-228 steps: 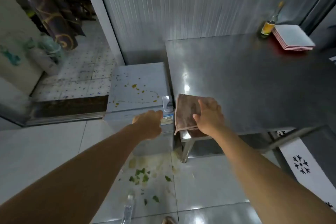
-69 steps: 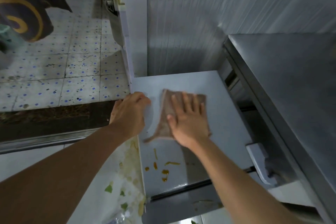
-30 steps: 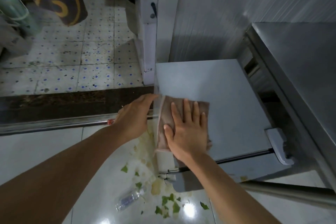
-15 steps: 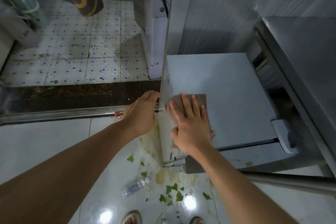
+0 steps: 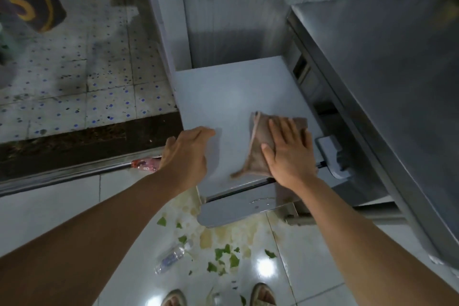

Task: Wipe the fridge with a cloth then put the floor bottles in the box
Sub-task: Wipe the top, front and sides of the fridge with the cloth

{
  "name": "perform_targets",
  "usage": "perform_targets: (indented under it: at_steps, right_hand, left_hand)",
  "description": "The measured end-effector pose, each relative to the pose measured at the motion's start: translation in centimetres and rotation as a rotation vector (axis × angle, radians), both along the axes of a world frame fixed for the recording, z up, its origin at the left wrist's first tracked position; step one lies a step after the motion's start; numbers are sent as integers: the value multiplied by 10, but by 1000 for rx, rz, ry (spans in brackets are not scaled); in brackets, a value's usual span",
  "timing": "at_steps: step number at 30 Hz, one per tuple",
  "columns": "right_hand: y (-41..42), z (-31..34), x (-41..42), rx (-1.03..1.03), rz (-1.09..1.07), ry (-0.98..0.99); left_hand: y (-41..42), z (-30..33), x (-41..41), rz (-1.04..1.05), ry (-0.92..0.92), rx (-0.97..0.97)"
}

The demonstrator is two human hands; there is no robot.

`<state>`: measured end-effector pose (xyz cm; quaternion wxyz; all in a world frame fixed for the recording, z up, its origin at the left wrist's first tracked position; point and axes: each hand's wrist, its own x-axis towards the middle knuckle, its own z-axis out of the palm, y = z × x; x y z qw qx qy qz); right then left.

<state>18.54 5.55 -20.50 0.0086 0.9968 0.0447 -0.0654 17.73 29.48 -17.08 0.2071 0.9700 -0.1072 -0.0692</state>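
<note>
- Two bare hands over the pale top of the low fridge (image 5: 231, 97), both forearms reaching in from below.
- Right hand (image 5: 289, 154) flat, fingers spread, pressing the brown cloth (image 5: 260, 149) against the fridge top near its front right corner; cloth bunched, one corner trailing toward the front edge.
- Left hand (image 5: 186, 154) palm down at the front left edge of the fridge, fingers loosely together and slightly curled, gripping nothing.
- Two bottles on the floor: one clear bottle (image 5: 173, 256) lying on the white tiles among green scraps, one pink-labelled bottle (image 5: 145, 164) lying against the metal door rail (image 5: 62, 174), just beside the left hand.
- Steel table (image 5: 387, 87) close beside the fridge on the right.
</note>
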Motion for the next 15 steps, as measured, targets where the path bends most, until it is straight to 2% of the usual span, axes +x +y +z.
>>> perform_targets:
  at_steps: [4,7,11,15]
  right_hand:
    - [-18,2,9,26,-141,5]
    - [-3,3,-22,73,-121,-39]
    - [-18,8,-56,126,-37,-97]
    - [-34,7,-35,100,-74,-104]
  left_hand:
    - [-15,-10,-5,30,41,124]
    - [-23,-11,-1,58,15,199]
    - [-50,-14,6,4,-14,147]
    - [-70,-18,9,34,-25,103]
